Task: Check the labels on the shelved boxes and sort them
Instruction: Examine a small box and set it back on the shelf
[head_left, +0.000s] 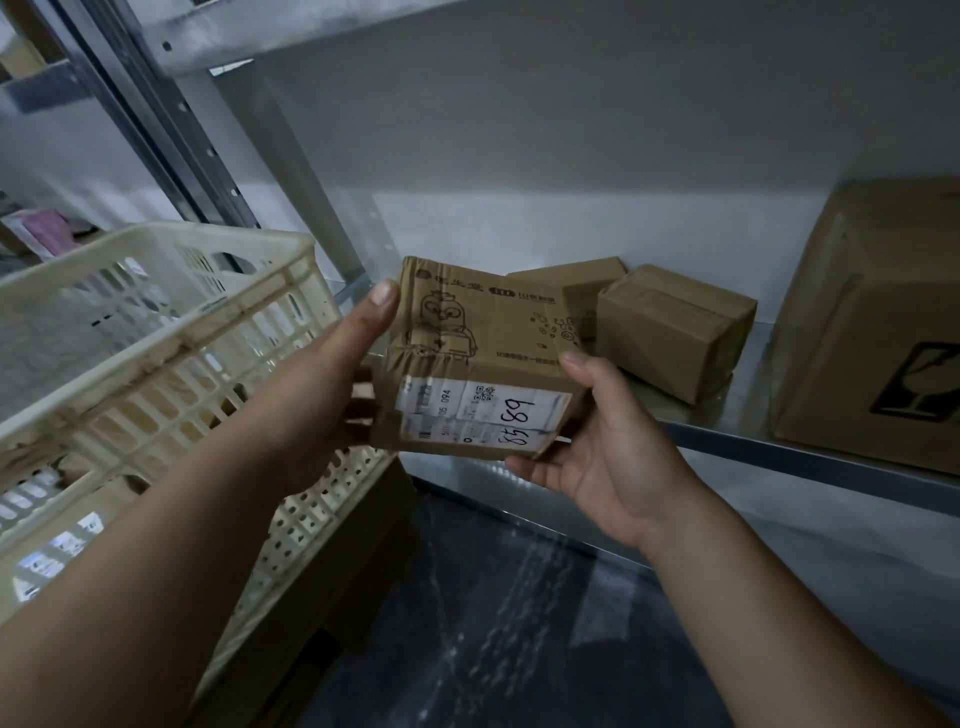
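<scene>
I hold a small brown cardboard box (483, 332) in front of the shelf, with a printed cartoon bird on top. Its white shipping label (480, 413) faces me and carries handwritten digits. My left hand (332, 384) grips the box's left side, thumb on the top edge. My right hand (597, 447) cups the right side from beneath, thumb on the upper corner. Behind it, two small brown boxes (675, 332) (571, 280) lie on the metal shelf (727, 426).
A cream plastic lattice crate (156, 332) stands at the left with packages inside. A large brown carton (878, 332) fills the shelf's right end. Grey shelf uprights (218, 150) rise at upper left. Below lies a dark marbled floor (519, 623).
</scene>
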